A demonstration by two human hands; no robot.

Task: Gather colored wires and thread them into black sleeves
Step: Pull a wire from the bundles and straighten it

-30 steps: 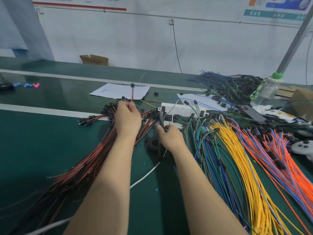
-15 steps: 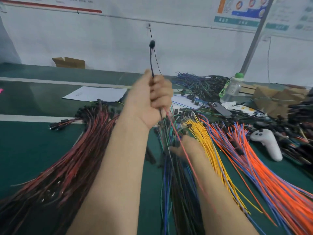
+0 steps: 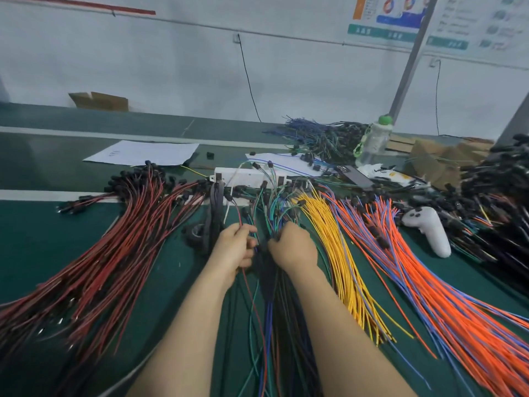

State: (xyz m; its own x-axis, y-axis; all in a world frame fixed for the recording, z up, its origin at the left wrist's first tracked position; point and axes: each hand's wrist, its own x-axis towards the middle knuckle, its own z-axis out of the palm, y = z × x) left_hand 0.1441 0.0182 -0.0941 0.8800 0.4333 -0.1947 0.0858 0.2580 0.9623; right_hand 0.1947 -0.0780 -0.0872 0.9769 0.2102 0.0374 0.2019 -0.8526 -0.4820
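Bundles of colored wires fan across the green table. My left hand [image 3: 233, 249] grips a single red wire [image 3: 252, 296] that runs up past its fingers and down toward me. Close beside it, my right hand [image 3: 292, 247] has its fingers curled into the green and blue wire bundle [image 3: 269, 325] at the middle. A red and black wire bundle [image 3: 114, 253] with black sleeves at its far ends lies to the left. Yellow wires [image 3: 337, 253] and orange and blue wires [image 3: 429, 296] lie to the right. Black sleeving [image 3: 213, 219] lies just beyond my left hand.
A white power strip [image 3: 246, 174] sits behind the bundles. Paper sheets [image 3: 143, 153], a plastic bottle [image 3: 372, 141], a white game controller [image 3: 429, 230], a roll of black tape [image 3: 196, 232] and more dark wire piles [image 3: 495, 202] crowd the far and right side.
My left hand, raised high with the red wire half a second ago, has come down to the table beside my right hand. The view has shifted back toward the middle bundle.
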